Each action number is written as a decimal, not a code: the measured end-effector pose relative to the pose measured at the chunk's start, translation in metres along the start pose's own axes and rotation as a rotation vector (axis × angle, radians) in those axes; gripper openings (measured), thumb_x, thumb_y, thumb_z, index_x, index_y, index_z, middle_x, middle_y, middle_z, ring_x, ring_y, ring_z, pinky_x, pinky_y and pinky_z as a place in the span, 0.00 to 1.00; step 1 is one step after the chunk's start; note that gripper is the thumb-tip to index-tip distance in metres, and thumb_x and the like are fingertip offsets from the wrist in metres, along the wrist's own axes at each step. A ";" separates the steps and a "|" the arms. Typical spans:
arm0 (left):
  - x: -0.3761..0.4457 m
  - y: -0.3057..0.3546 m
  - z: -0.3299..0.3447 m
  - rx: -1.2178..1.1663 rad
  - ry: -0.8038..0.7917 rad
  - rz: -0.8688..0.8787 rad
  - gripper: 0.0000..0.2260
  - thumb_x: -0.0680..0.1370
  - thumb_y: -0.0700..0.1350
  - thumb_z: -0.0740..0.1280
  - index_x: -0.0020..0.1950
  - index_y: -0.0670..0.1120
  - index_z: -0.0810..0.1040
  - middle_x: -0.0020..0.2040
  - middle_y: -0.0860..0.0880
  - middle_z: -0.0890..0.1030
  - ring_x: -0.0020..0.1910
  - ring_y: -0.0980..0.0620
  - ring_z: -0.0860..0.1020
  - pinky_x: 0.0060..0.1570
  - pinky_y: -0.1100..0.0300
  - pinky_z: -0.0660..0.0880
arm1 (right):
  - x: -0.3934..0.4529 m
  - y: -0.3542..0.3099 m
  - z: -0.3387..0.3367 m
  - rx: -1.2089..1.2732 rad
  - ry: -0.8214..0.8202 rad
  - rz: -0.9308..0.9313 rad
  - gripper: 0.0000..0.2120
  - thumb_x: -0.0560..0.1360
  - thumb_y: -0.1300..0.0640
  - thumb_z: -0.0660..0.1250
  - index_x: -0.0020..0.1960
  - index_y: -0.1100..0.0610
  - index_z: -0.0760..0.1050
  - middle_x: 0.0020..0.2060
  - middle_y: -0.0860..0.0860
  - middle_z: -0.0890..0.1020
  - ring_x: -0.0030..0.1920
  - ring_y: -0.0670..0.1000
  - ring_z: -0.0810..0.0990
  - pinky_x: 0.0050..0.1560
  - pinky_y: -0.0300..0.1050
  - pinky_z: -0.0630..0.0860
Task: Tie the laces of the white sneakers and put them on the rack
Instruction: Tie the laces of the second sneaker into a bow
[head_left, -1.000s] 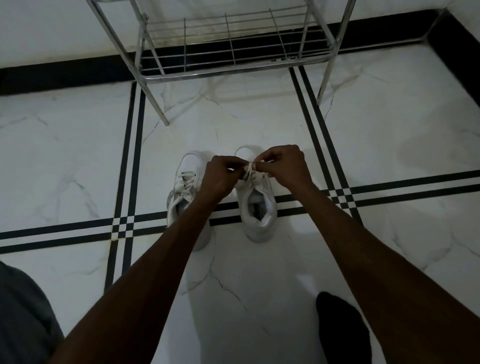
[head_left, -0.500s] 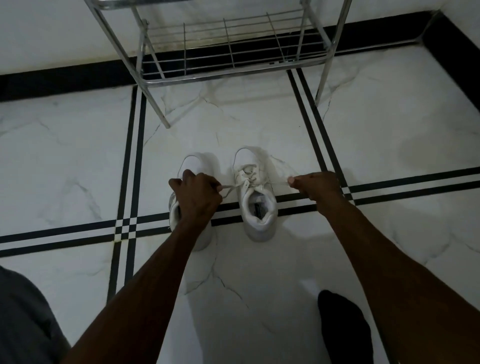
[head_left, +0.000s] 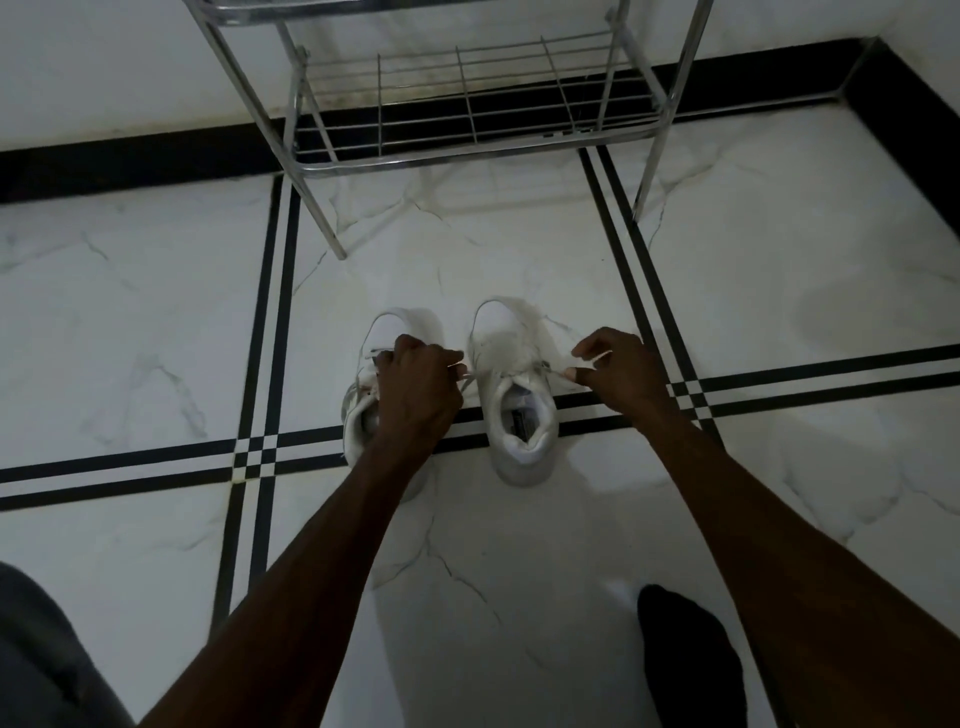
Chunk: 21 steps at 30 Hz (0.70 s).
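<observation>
I have both hands pinched on the lace ends of the right sneaker (head_left: 522, 400), left hand (head_left: 418, 387) and right hand (head_left: 621, 370) drawn apart. Both sneakers sit on the marble floor (head_left: 156, 322) before the rack (head_left: 467, 98). Laces look soft, thin; the shoe seems light, best lifted by the heel collar.

We're looking at a home entryway. A marble-patterned floor (head_left: 156, 322) is running to a black skirting (head_left: 130, 161), a metal shoe rack (head_left: 467, 104) standing against the wall.
</observation>
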<state>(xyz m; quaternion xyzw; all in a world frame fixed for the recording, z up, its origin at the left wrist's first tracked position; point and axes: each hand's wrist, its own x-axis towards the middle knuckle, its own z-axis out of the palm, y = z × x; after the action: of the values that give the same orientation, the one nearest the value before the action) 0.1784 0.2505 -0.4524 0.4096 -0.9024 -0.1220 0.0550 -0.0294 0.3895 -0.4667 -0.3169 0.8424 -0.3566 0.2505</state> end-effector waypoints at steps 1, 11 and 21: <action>0.002 0.001 0.005 -0.051 -0.005 0.063 0.14 0.78 0.42 0.69 0.63 0.47 0.84 0.62 0.42 0.83 0.65 0.38 0.74 0.62 0.43 0.72 | 0.001 -0.002 -0.001 -0.068 -0.026 -0.095 0.16 0.68 0.59 0.79 0.54 0.58 0.81 0.54 0.55 0.81 0.54 0.53 0.78 0.58 0.48 0.74; -0.011 0.013 0.027 -0.491 -0.029 -0.115 0.09 0.80 0.42 0.67 0.51 0.44 0.88 0.41 0.42 0.87 0.42 0.46 0.85 0.39 0.57 0.78 | -0.011 -0.020 0.021 -0.104 -0.087 -0.218 0.07 0.75 0.60 0.71 0.51 0.59 0.86 0.47 0.57 0.87 0.48 0.53 0.84 0.52 0.44 0.78; -0.010 0.004 0.016 0.288 0.065 0.143 0.12 0.64 0.36 0.70 0.41 0.49 0.87 0.30 0.49 0.81 0.44 0.42 0.75 0.47 0.50 0.60 | -0.010 -0.019 0.027 -0.840 0.068 -0.535 0.07 0.66 0.62 0.73 0.43 0.54 0.84 0.42 0.51 0.82 0.50 0.57 0.77 0.51 0.53 0.70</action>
<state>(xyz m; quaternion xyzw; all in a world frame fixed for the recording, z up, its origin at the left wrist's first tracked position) 0.1793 0.2631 -0.4666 0.3516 -0.9352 0.0260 0.0336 0.0017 0.3744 -0.4672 -0.5835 0.8103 -0.0483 -0.0267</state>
